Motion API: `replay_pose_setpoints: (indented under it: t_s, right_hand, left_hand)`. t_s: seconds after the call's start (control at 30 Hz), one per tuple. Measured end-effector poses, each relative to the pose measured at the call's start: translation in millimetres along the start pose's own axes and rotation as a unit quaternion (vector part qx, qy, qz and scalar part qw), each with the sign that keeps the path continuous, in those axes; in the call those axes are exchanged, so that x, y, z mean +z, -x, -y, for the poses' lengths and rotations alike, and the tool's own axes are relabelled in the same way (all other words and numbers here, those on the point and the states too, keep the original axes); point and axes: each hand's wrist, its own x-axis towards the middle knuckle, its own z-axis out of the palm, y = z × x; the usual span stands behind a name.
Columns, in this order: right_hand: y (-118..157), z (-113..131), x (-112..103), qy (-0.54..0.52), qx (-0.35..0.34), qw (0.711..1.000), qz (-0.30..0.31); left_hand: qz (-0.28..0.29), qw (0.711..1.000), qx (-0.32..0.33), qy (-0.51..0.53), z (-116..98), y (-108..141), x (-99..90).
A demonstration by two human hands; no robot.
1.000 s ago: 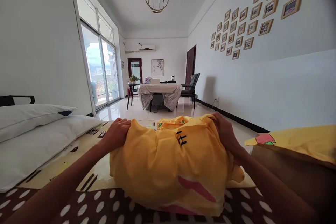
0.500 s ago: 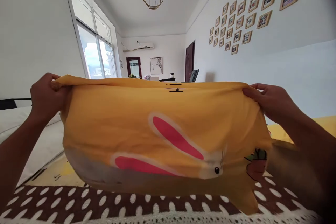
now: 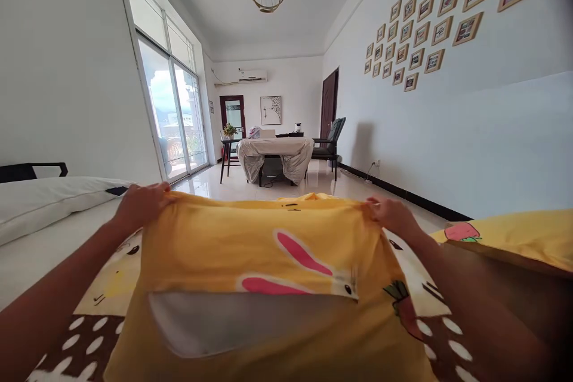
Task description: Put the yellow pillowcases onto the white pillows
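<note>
A yellow pillowcase [image 3: 215, 245] with pink rabbit ears and a carrot print spreads in front of me. Through a wide gap in its near side, a white pillow [image 3: 215, 322] shows inside. My left hand [image 3: 143, 206] is closed on the far left corner of the case. At the far right corner, my right hand [image 3: 391, 215] pinches the fabric. The upper edge is drawn fairly straight between both hands, while the lower part rests toward me over a brown-and-white spotted cloth [image 3: 87, 337].
White pillows [image 3: 54, 200] lie at the left. Another yellow printed piece of bedding [image 3: 519, 239] is at the right. Farther off stand a covered table [image 3: 277, 146], a black chair [image 3: 333, 137] and a potted plant [image 3: 230, 130]. A sliding glass door [image 3: 174, 107] is on the left.
Both hands have come down and closer together, still gripping the pillowcase. The case has dropped toward me, its gap now showing the white pillow clearly, and the table behind has come into view.
</note>
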Motion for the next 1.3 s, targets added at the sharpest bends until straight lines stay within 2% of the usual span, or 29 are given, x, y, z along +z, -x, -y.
replay_pose_setpoints:
  t_s: [0.03, 0.07, 0.1, 0.13, 0.17, 0.2, 0.23, 0.3, 0.43, 0.53, 0.67, 0.77, 0.83, 0.97, 1.03, 1.1, 1.2, 1.3]
  right_hand:
    - [11, 9, 22, -0.001, -0.021, 1.0, 0.003]
    - [26, 19, 43, -0.013, -0.071, 0.997, 0.035]
    - [41, 30, 62, -0.037, -0.123, 0.986, 0.106]
    - [57, 41, 79, -0.056, -0.16, 0.97, 0.177]
    - [71, 50, 93, -0.057, -0.18, 0.955, 0.228]
    - [83, 56, 102, -0.054, -0.179, 0.952, 0.242]
    - [90, 60, 107, -0.055, -0.175, 0.95, 0.251]
    - [93, 58, 106, -0.06, -0.162, 0.949, 0.263]
    - [80, 49, 86, -0.065, -0.178, 0.94, 0.285]
    - [78, 66, 80, -0.067, -0.228, 0.934, 0.268]
    - [79, 111, 92, -0.096, -0.282, 0.914, 0.274]
    - [73, 137, 107, -0.092, -0.268, 0.919, 0.274]
    - [65, 146, 112, -0.088, -0.257, 0.922, 0.275]
    - [41, 139, 102, -0.096, -0.271, 0.904, 0.317]
    - [26, 125, 91, -0.103, -0.278, 0.891, 0.342]
    - [14, 105, 87, -0.113, -0.257, 0.899, 0.335]
    - [16, 76, 105, -0.11, -0.198, 0.935, 0.274]
    - [37, 60, 139, -0.099, -0.178, 0.949, 0.242]
  left_hand:
    - [0.02, 1.0, 0.023, 0.007, -13, 13, 18.2]
    - [0.039, 0.998, 0.043, 0.018, -28, 29, 36.5]
    - [0.078, 0.993, 0.077, 0.044, -42, 46, 54.1]
    - [0.159, 0.973, 0.12, 0.114, -55, 62, 70.3]
    - [0.242, 0.941, 0.162, 0.173, -66, 78, 84.2]
    - [0.282, 0.92, 0.185, 0.197, -74, 90, 95.2]
    - [0.294, 0.913, 0.186, 0.215, -78, 100, 103.0]
    - [0.295, 0.907, 0.181, 0.238, -76, 108, 109.3]
    - [0.313, 0.897, 0.176, 0.259, -46, 100, 104.0]
    - [0.31, 0.904, 0.136, 0.263, -33, 97, 107.1]
    - [0.249, 0.926, 0.058, 0.277, -42, 93, 118.2]
    - [0.223, 0.931, 0.042, 0.287, -55, 80, 119.2]
    - [0.222, 0.927, 0.043, 0.299, -62, 69, 116.2]
    - [0.251, 0.909, 0.057, 0.329, -77, 50, 113.8]
    - [0.284, 0.893, 0.073, 0.342, -86, 44, 119.6]
    - [0.318, 0.877, 0.095, 0.348, -98, 41, 130.6]
    - [0.332, 0.872, 0.118, 0.339, -113, 43, 150.6]
    - [0.29, 0.898, 0.1, 0.316, -120, 50, 163.3]
